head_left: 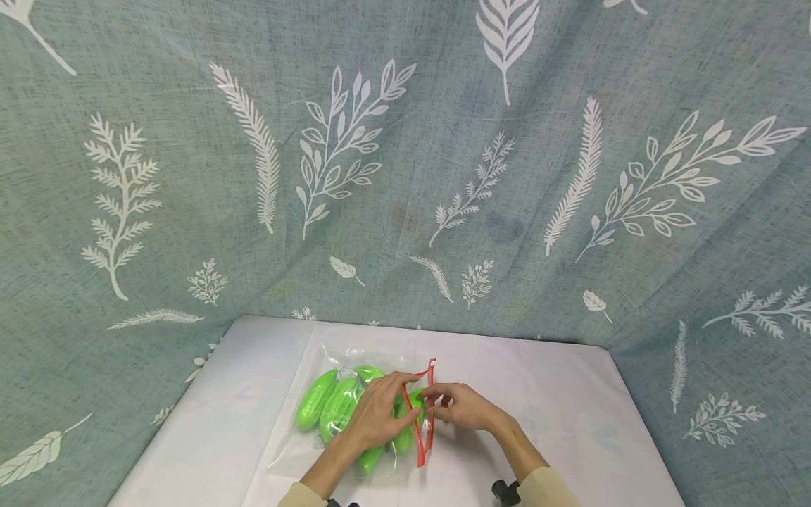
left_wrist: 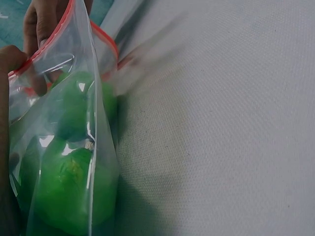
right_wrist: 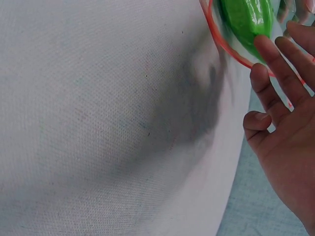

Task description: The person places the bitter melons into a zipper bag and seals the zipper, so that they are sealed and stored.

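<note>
A clear zip bag [head_left: 288, 454] with a red zip strip [head_left: 420, 451] lies on the table, its mouth facing right and gaping. Several glossy bright green toy cucumbers [head_left: 317, 400] fill it. My left hand [head_left: 374, 414] lies over the bag and grips its edge by the red strip, thumb near the strip. At the mouth is my right hand [head_left: 467, 407], fingers reaching in over the rim. In the right wrist view its fingers are loosely spread, one fingertip at the end of a green cucumber [right_wrist: 248, 19] just inside the mouth.
A white-covered table [head_left: 538, 394] carries the bag near its front middle. Behind it and along both sides hangs a blue-green cloth [head_left: 405, 176] printed with white leaves. A dark wrist strap piece [head_left: 505, 491] shows at the right sleeve [head_left: 546, 487].
</note>
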Tool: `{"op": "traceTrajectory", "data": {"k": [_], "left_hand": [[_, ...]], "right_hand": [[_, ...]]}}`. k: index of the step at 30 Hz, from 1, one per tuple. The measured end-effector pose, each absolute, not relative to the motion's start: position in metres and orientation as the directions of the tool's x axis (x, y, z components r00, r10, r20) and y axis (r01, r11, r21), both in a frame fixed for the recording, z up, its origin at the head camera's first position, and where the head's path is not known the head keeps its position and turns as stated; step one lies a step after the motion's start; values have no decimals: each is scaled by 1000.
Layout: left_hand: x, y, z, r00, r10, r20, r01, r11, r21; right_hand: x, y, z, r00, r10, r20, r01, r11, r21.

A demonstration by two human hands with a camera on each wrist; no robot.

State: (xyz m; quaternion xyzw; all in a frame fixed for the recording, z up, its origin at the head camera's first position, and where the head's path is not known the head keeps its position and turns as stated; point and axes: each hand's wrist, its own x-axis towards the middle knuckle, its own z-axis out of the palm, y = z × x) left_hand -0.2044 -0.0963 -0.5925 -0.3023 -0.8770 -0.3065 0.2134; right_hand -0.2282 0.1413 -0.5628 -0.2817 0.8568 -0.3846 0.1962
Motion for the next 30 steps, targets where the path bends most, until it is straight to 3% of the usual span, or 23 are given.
{"op": "traceTrajectory", "data": {"k": [16,30], "left_hand": [[-204,-96,-592,-729,407,550,665,611,429],[-202,-98,-586,-753,408,517,638,647,418]], "right_hand": [[-228,142,-560,-748,-658,-91,-358,514,-779],[-231,159,-561,-794,-603,-73,-356,559,-749]]}}
